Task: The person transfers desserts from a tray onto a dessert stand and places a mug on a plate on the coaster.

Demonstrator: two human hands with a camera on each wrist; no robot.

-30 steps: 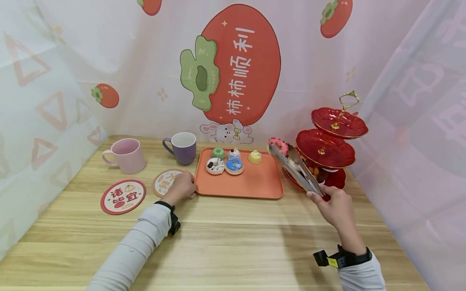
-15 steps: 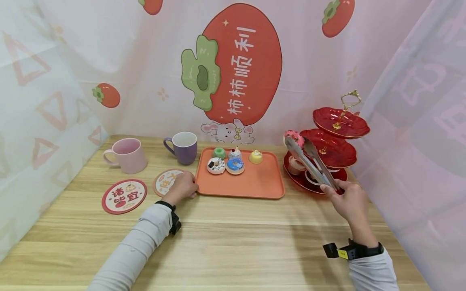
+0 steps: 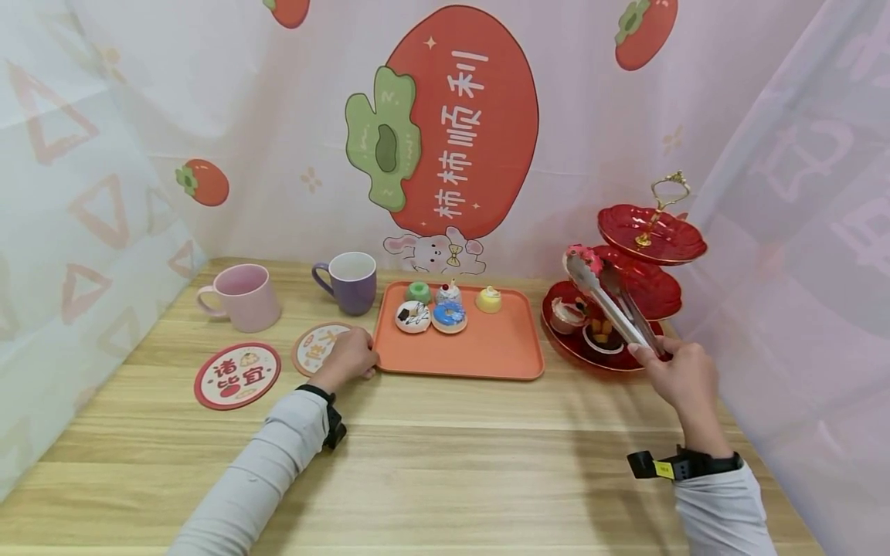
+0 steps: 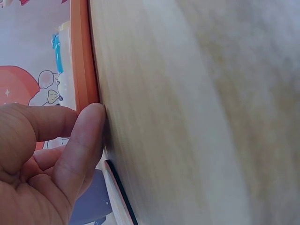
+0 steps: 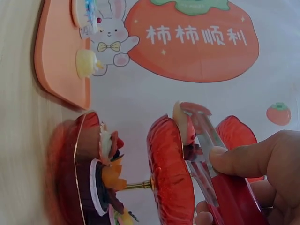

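The right hand [image 3: 677,378] squeezes a pair of shiny metal tongs [image 3: 612,309], whose long axis runs up and away from the grip toward the glossy red three-tier plastic stand [image 3: 653,239]. The tong tips are pressed on a small pink frosted doughnut [image 3: 579,256], held just at the rim of the middle tier. The left hand [image 3: 350,355], well apart, rests with curled fingers against the edge of the flat orange rectangular tray [image 3: 487,351] on the wooden table [image 3: 445,463].
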